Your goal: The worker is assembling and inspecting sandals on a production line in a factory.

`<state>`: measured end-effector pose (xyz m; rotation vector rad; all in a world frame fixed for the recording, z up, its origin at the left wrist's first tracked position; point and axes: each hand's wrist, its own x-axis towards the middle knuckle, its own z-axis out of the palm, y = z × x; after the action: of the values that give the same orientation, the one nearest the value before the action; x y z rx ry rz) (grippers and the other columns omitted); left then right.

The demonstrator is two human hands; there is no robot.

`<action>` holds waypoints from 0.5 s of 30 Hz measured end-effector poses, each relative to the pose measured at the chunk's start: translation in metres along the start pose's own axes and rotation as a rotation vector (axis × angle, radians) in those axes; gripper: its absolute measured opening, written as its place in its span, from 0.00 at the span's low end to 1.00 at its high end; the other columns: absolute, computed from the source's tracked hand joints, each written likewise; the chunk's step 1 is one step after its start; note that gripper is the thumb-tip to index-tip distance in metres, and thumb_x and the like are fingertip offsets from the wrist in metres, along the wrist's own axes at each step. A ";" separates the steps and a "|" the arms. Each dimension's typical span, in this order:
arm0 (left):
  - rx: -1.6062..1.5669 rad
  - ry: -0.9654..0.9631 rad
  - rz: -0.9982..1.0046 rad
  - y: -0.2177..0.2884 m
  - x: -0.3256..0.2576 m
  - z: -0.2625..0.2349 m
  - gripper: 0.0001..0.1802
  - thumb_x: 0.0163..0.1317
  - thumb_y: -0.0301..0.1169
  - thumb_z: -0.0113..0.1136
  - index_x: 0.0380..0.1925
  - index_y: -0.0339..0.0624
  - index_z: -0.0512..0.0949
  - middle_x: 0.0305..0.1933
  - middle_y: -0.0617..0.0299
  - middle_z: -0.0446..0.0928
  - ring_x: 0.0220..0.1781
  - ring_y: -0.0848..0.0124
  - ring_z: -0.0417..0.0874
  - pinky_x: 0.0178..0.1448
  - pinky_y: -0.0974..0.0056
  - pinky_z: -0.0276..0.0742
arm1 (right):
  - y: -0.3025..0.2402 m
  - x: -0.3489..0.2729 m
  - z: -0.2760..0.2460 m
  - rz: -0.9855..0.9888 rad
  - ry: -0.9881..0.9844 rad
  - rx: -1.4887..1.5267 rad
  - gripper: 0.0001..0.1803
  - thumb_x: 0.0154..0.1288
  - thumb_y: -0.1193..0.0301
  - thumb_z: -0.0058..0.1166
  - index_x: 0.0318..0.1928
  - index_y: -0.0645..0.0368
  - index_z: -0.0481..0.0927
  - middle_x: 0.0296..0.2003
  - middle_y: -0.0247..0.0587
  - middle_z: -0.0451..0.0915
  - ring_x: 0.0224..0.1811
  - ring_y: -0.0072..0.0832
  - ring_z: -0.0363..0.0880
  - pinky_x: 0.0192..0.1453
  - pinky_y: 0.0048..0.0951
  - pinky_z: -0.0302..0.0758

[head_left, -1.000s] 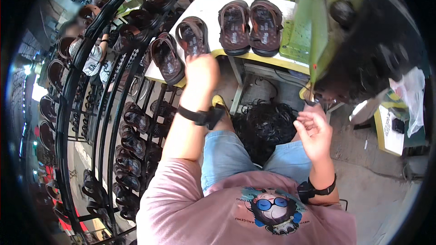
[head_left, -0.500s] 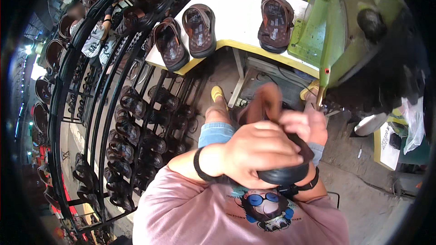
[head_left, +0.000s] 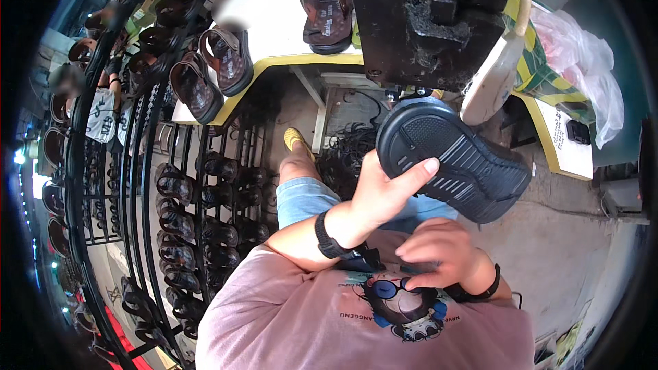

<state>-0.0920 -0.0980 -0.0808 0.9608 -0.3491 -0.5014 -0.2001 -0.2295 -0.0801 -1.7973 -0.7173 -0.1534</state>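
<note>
My left hand (head_left: 391, 192) grips a black-soled sandal (head_left: 452, 157), thumb across the tread, with the ridged underside facing me. The sandal's upper is hidden behind the sole. In front of my chest, my right hand (head_left: 439, 253) is apart from the sandal, its fingers loosely bent and spread; I see nothing held in it, though it is slightly blurred. Just beyond the sandal stands a large black machine part (head_left: 439, 20), with a worn whitish pad (head_left: 493, 82) beside it.
On the white, yellow-edged table (head_left: 274, 14) lie a single brown sandal (head_left: 327, 14) and a pair of brown sandals (head_left: 226, 60). A black rack (head_left: 86, 164) full of sandals runs along the left. At right are a plastic bag (head_left: 596, 75) and a small white stand (head_left: 565, 137); dark scraps (head_left: 349, 151) litter the floor.
My view has swung right, toward the machine. The sandal has moved away from my body, with its sole turned toward me. My right hand has come off it and drawn back to my chest.
</note>
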 end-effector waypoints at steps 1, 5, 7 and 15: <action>-0.037 0.038 0.010 -0.003 -0.001 0.002 0.15 0.61 0.25 0.58 0.48 0.34 0.75 0.43 0.63 0.78 0.44 0.76 0.76 0.49 0.69 0.74 | 0.010 -0.007 -0.001 0.223 -0.025 0.200 0.21 0.46 0.62 0.70 0.40 0.58 0.80 0.38 0.34 0.82 0.43 0.30 0.80 0.46 0.28 0.73; -0.132 0.154 0.122 -0.005 -0.003 0.001 0.16 0.61 0.27 0.58 0.48 0.34 0.74 0.45 0.63 0.77 0.46 0.76 0.75 0.52 0.68 0.73 | 0.078 -0.061 -0.003 0.366 0.628 0.936 0.44 0.53 0.44 0.59 0.63 0.59 0.65 0.62 0.43 0.66 0.66 0.41 0.61 0.70 0.44 0.55; -0.173 0.117 0.129 -0.006 0.000 -0.007 0.16 0.62 0.29 0.58 0.48 0.34 0.74 0.45 0.63 0.77 0.46 0.75 0.75 0.53 0.67 0.72 | 0.087 -0.054 -0.016 -0.065 0.874 1.255 0.46 0.55 0.47 0.57 0.67 0.59 0.58 0.67 0.43 0.58 0.70 0.42 0.54 0.73 0.48 0.48; -0.331 0.124 0.238 0.005 -0.010 -0.051 0.28 0.57 0.34 0.63 0.55 0.36 0.67 0.54 0.57 0.73 0.55 0.67 0.74 0.59 0.61 0.70 | 0.131 -0.053 -0.043 -0.068 0.490 1.162 0.33 0.66 0.63 0.49 0.67 0.63 0.57 0.66 0.46 0.61 0.69 0.43 0.55 0.74 0.49 0.46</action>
<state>-0.0733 -0.0549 -0.1041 0.6161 -0.2543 -0.2687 -0.1616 -0.3124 -0.1962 -0.5822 -0.3606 -0.1634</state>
